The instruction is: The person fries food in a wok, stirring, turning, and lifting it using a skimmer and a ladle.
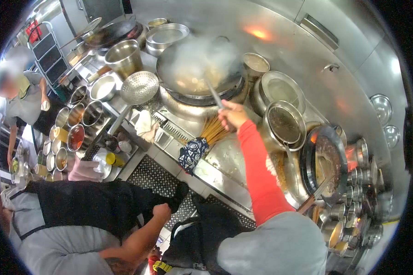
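My right hand [234, 115], at the end of a red sleeve, is closed around the metal handle of a cooking utensil [213, 94]. The utensil reaches into a large wok [170, 68], where pale steam partly hides the food and the utensil's head. Below the wok, a bamboo brush [213, 131] lies beside a dark patterned cloth [192, 155] on the steel counter [231, 158]. I cannot make out my left hand anywhere in the picture.
A co-worker's hand [162, 212] is close on the lower left; another person [30, 96] stands farther left. A perforated ladle [140, 88] rests near several ingredient bowls. To the right are a strainer over a pot [285, 123] and a second wok [328, 156]. Flames glow nearby.
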### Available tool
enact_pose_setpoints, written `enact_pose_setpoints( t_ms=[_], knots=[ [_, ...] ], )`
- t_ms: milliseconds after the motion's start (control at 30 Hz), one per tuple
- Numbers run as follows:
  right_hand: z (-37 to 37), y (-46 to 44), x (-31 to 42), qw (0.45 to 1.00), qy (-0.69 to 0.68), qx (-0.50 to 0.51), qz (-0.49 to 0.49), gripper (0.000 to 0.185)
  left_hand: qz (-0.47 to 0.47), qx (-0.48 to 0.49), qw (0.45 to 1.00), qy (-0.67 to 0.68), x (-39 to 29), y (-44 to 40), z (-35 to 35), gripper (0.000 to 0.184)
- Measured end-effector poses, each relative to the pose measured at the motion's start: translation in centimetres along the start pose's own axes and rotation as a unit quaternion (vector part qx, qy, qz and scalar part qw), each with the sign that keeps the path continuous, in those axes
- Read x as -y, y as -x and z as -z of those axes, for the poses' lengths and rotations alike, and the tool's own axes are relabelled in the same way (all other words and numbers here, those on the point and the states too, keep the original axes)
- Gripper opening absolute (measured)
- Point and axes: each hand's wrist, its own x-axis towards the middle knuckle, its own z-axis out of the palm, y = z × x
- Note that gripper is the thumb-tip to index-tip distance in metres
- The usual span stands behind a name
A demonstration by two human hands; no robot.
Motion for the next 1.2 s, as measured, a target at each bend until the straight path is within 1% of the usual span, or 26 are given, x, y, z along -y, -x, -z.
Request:
enact_pose_setpoints(
  t_ms=[33,67,100,167,200,267,367,400,467,500,533,567,633,667,700,733,767,833,867,967,1000,1100,1167,1200],
  knots=[
    [0.7,0.2,-0.3,1.0,0.004,-0.01,-0.014,0.059,-0.019,0.01,1.0,-0.02,-0.1,0.7,0.6,0.02],
    [0.7,-0.7,0.2,1.0,0.027,-0.009,0.007,0.059,-0.04,0.017,0.998,-0.039,-0.2,1.2,0.9,0.02],
    [0.5,-2.2,-0.2,0.999,0.033,-0.001,0.037,0.06,-0.033,0.01,0.999,-0.025,-0.4,1.2,0.7,0.02],
    [-2.3,-2.1,-0.2,0.999,0.03,-0.035,0.012,0.062,-0.02,-0.009,1.0,0.004,-0.3,1.1,0.2,0.02],
    [-2.7,-1.6,-0.8,0.999,0.034,0.001,-0.001,0.065,-0.014,-0.011,1.0,0.006,-0.1,0.1,-0.2,0.019],
    [-2.9,1.7,0.0,0.999,0.052,0.004,-0.002,0.064,-0.008,-0.001,1.0,0.009,0.1,-1.4,-2.9,0.018],
    [-2.4,5.4,1.1,0.991,0.13,-0.007,0.027,0.062,-0.057,-0.014,0.997,-0.05,0.3,-1.9,-3.9,0.019],
    [-2.1,6.0,1.3,0.986,0.161,-0.016,0.038,0.062,-0.056,0.005,0.997,-0.047,0.2,-1.6,-3.3,0.019],
    [-0.4,4.6,0.0,0.991,0.131,0.01,0.03,0.061,-0.053,0.041,0.997,-0.04,0.1,-1.3,-1.9,0.02],
    [0.0,4.1,-0.4,0.993,0.114,0.024,0.023,0.06,-0.035,0.021,0.999,-0.023,0.1,-1.2,-1.6,0.02],
    [0.5,3.0,-0.3,0.993,0.114,-0.009,0.006,0.059,-0.018,0.006,1.0,-0.007,0.1,-0.9,-1.7,0.02],
    [1.1,1.3,-0.7,0.987,0.156,-0.025,0.041,0.059,-0.002,-0.011,1.0,0.009,-0.1,-0.6,-1.8,0.02],
    [1.1,0.2,0.1,0.979,0.19,-0.04,0.056,0.058,0.014,0.006,1.0,0.023,-0.5,0.1,-1.3,0.019],
    [0.6,1.2,0.8,0.976,0.206,-0.042,0.055,0.058,0.026,0.009,0.999,0.032,-0.3,0.0,-0.6,0.019],
    [-0.1,2.8,0.8,0.973,0.22,-0.043,0.05,0.058,0.018,-0.003,1.0,0.024,0.0,0.0,-0.4,0.019],
    [-0.4,3.1,0.2,0.98,0.188,-0.038,0.048,0.057,0.008,-0.013,1.0,0.017,0.0,0.1,-0.5,0.019],
    [-0.2,1.7,-0.5,0.983,0.171,-0.028,0.061,0.057,-0.003,-0.023,1.0,0.008,-0.1,0.1,-0.6,0.02],
    [0.7,-1.9,-1.4,0.988,0.133,-0.012,0.079,0.056,-0.042,-0.017,0.999,-0.017,0.3,-2.4,-4.0,0.019],
    [0.6,-3.0,-0.6,0.983,0.168,-0.047,0.061,0.054,-0.059,-0.018,0.998,-0.029,0.5,-3.5,-4.9,0.019],
    [-0.9,-2.9,-0.2,0.95,0.279,-0.067,0.124,0.052,-0.026,-0.006,0.998,-0.049,-0.2,-1.0,-1.3,0.018],
    [-1.2,-0.8,-0.6,0.968,0.223,-0.046,0.103,0.05,-0.03,-0.018,0.998,-0.055,0.2,-2.8,-3.6,0.02],
    [0.2,-1.0,-0.1,0.984,0.166,-0.033,0.048,0.056,-0.03,-0.021,0.999,-0.022,0.2,-2.5,-4.2,0.019],
    [1.0,-2.3,2.0,0.972,0.224,-0.037,0.068,0.053,-0.031,-0.024,0.999,-0.012,-0.2,-1.7,-2.9,0.019],
    [1.7,-1.8,2.3,0.977,0.202,-0.025,0.07,0.054,-0.027,-0.026,0.999,-0.003,-0.2,-1.3,-2.9,0.018]
  ],
)
